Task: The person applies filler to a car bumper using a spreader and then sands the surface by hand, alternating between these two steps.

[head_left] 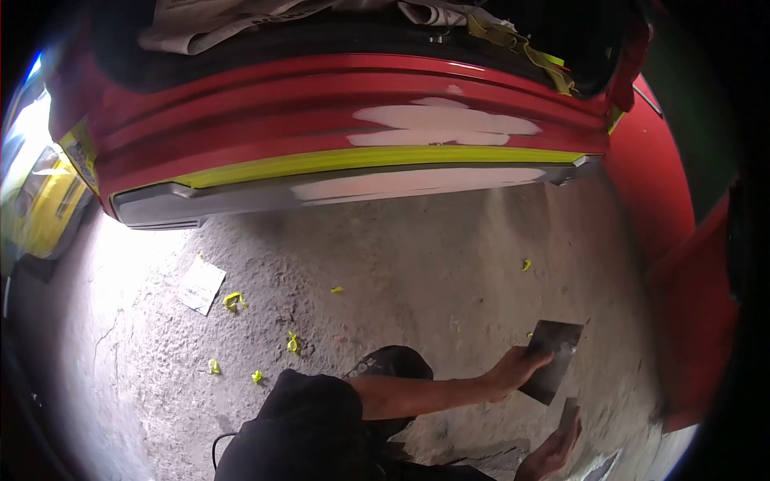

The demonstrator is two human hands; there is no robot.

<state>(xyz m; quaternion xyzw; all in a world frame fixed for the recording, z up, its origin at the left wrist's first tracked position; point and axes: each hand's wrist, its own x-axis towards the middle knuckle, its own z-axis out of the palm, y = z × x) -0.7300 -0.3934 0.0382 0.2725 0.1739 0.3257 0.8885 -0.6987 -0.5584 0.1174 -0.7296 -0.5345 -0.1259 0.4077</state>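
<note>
My left hand is closed on the edge of a dark rectangular plate, thumb laid over its face. A pale smear shows on that plate. Just below, at the lower right, my right hand grips a small flat spreader, held upright; its details are blurred. The spreader is near the plate's lower corner, with a gap between them. Both hands are over the concrete floor, away from the car. On the red rear bumper, pale pink filler covers a patch, and another filler patch lies along the grey lower trim.
Yellow-green masking tape runs along the bumper. Several crumpled tape scraps and a white paper lie on the rough floor. A red panel stands at the right. Cloth hangs in the trunk opening.
</note>
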